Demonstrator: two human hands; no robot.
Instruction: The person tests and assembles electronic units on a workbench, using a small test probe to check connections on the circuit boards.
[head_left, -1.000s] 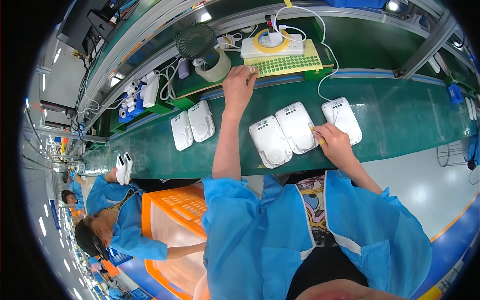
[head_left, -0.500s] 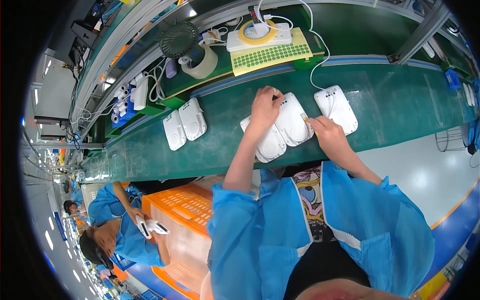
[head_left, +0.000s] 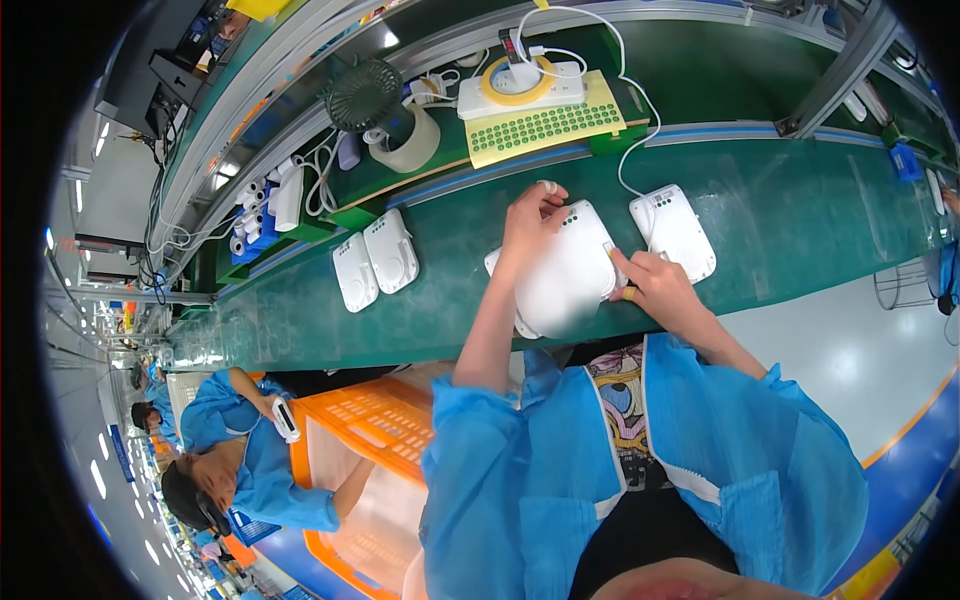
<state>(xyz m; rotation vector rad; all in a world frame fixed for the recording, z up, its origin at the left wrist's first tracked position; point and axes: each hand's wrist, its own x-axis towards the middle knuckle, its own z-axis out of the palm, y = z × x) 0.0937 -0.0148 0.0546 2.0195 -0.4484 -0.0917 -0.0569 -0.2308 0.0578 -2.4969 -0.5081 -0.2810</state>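
A flat white plastic device (head_left: 585,235) with small green dots near its top lies on the green bench in front of me. My left hand (head_left: 535,218) is over its upper left corner, fingers bent together; anything pinched there is hidden. At the device's right edge, my right hand (head_left: 660,287) grips with forefinger and thumb, yellow covers on the fingertips. A second white device lies against its left side, mostly hidden by my left arm and a blur. To the right, another white device (head_left: 685,240) has a white cable lying over it.
Two more white devices (head_left: 392,252) lie side by side at left. Behind stand a yellow sheet of green dots (head_left: 545,132), a power strip (head_left: 475,100) with a tape roll, and a small fan (head_left: 365,97). An orange crate (head_left: 375,425) and a co-worker (head_left: 235,450) are at lower left.
My right forefinger and thumb have spread along the device's edge. My left hand stays near the top corner. The co-worker now holds one white item, the other hand reaching into the crate.
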